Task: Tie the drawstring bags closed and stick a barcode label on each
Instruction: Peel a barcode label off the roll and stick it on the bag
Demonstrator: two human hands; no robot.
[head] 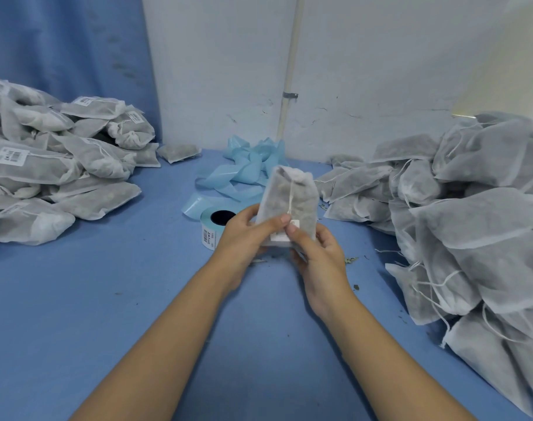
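A white drawstring bag (298,202) with dark filling stands upright above the blue table, its gathered neck at the top and its string hanging down the front. My left hand (247,235) grips the bag's lower left side, thumb on the front. My right hand (317,253) holds the lower right side, its thumb pressing a white label (282,237) onto the bag's bottom front. A roll of barcode labels (213,227) lies on the table just left of my left hand.
A heap of labelled bags (55,165) fills the left side. A larger heap of bags without visible labels (471,214) is on the right. Crumpled light-blue backing strip (247,168) lies behind the roll. One single bag (178,152) lies by the wall.
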